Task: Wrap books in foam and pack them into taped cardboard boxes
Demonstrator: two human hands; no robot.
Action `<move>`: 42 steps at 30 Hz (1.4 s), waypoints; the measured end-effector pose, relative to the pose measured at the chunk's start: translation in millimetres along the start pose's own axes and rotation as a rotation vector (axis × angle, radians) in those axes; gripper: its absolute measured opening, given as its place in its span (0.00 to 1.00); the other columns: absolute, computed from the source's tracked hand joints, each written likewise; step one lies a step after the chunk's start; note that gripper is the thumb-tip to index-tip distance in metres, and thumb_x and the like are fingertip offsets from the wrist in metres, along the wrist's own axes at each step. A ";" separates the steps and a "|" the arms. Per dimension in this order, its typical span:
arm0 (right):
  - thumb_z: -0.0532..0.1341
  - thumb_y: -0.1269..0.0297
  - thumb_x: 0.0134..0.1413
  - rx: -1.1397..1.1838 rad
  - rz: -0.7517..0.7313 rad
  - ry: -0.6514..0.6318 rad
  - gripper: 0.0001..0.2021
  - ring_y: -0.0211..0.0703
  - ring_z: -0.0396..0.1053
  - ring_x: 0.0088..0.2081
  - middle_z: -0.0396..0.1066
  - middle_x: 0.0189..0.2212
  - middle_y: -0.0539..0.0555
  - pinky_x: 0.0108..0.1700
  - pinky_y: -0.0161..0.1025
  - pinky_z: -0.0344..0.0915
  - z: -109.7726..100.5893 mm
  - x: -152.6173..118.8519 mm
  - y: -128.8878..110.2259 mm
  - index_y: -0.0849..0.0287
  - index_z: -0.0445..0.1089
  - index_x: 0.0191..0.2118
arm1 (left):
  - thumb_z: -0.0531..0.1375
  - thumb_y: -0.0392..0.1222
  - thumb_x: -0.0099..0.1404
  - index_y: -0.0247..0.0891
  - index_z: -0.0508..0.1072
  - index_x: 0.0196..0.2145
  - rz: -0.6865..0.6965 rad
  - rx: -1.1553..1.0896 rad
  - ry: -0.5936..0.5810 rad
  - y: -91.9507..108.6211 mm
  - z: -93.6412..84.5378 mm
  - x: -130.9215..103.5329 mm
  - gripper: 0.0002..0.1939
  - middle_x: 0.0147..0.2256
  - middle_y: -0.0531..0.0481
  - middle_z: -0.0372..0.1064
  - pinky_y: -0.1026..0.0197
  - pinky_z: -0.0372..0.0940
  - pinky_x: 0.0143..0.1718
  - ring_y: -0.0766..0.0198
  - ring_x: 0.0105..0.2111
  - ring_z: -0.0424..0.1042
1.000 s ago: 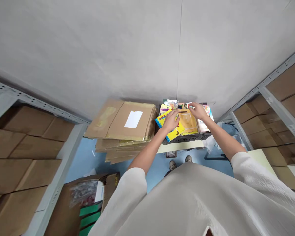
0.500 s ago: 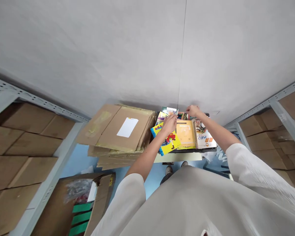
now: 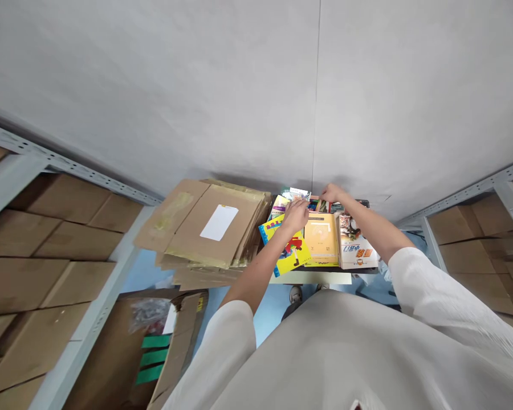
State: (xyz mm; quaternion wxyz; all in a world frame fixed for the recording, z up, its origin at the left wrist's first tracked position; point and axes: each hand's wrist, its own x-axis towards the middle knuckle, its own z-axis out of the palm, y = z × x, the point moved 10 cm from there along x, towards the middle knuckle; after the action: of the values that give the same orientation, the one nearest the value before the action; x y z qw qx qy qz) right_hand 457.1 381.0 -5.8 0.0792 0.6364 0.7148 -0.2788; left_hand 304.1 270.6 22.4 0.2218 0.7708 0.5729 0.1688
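My left hand rests over the left back part of a black crate full of books, its fingers stretched forward and partly hidden. Under its wrist lies a tilted yellow picture book with a red figure. My right hand reaches to the crate's back edge, fingers bent down and closed at a row of books; what they pinch is hidden. Between my forearms lies an orange-yellow book. Beside it, a white book with food pictures tops the right stack.
Flattened cardboard boxes are piled left of the crate. An open carton with green strips stands lower left. Shelves of brown boxes flank both sides. A grey wall rises behind the crate.
My right hand has lowered and moved slightly left, down to the back row of books. My left hand stays nearly in place. The whole view has shifted a little.
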 end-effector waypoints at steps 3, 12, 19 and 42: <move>0.68 0.64 0.56 0.136 0.018 0.066 0.06 0.50 0.79 0.43 0.82 0.33 0.54 0.45 0.36 0.70 -15.1 -3.1 12.0 0.59 0.82 0.34 | 0.52 0.35 0.76 0.41 0.78 0.63 0.007 0.015 -0.009 1.6 1.8 1.0 0.24 0.64 0.39 0.76 0.40 0.59 0.71 0.45 0.69 0.69; 0.67 0.62 0.60 0.782 -0.007 0.476 0.06 0.45 0.80 0.37 0.78 0.27 0.51 0.39 0.33 0.74 -93.6 -43.3 47.9 0.57 0.71 0.33 | 0.55 0.42 0.77 0.41 0.81 0.58 0.001 -0.082 0.124 20.0 -20.3 8.9 0.19 0.58 0.39 0.80 0.43 0.66 0.65 0.44 0.61 0.75; 0.70 0.62 0.55 1.152 -0.052 0.564 0.09 0.44 0.81 0.37 0.80 0.32 0.52 0.43 0.38 0.76 -95.3 -94.5 41.0 0.57 0.73 0.39 | 0.65 0.51 0.73 0.43 0.81 0.34 -0.068 -0.640 0.336 21.2 -42.0 6.8 0.12 0.33 0.46 0.80 0.53 0.72 0.46 0.49 0.41 0.79; 0.76 0.54 0.51 1.223 0.135 0.723 0.21 0.45 0.76 0.37 0.79 0.35 0.52 0.37 0.38 0.73 -12.9 -267.2 91.1 0.56 0.74 0.48 | 0.65 0.41 0.71 0.42 0.70 0.34 -0.090 -1.159 0.160 96.1 6.0 -24.5 0.09 0.31 0.54 0.74 0.63 0.69 0.37 0.63 0.33 0.75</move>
State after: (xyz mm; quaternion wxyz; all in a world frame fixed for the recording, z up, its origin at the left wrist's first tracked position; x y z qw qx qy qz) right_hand 594.5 159.2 102.9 -0.5169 0.6622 0.3709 -0.3958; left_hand 377.9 222.7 68.7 0.5699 0.4836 0.4344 0.5027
